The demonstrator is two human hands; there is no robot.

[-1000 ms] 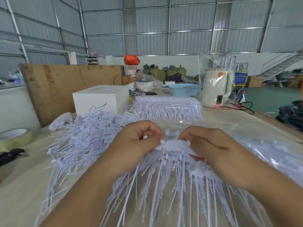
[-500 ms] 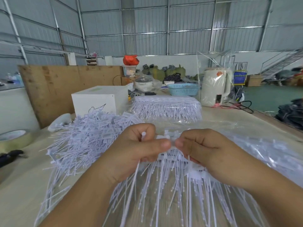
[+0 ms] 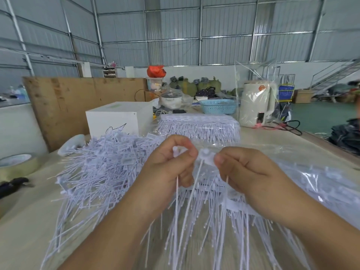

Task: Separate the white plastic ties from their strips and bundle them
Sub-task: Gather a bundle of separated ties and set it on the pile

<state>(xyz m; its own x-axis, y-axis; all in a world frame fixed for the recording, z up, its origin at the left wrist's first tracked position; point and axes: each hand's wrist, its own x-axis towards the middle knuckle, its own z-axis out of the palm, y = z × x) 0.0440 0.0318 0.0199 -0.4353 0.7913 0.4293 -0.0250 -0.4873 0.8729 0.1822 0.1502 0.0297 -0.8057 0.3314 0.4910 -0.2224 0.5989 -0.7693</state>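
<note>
My left hand [image 3: 167, 168] and my right hand [image 3: 247, 172] meet above the table, close to me. Between their fingertips they pinch the head end of a strip of white plastic ties [image 3: 204, 154]. Its thin tails hang down below my hands. My left hand also holds a separated tie [image 3: 176, 151] in its curled fingers, the tail trailing down. A big loose heap of separated white ties [image 3: 101, 162] lies on the table to the left. More ties on strips [image 3: 214, 193] lie under my hands.
A neat stack of tie strips [image 3: 198, 125] sits further back, with a white box [image 3: 118, 117] to its left. A tape roll [image 3: 15, 164] lies far left. Clear plastic bags [image 3: 321, 184] cover the right side. A blue basket [image 3: 218, 106] and a white kettle [image 3: 257, 106] stand behind.
My hands have drawn closer and lifted slightly. The wide strip head seen a second ago has shrunk to a small piece between the fingertips, and one tie now sits in my left hand.
</note>
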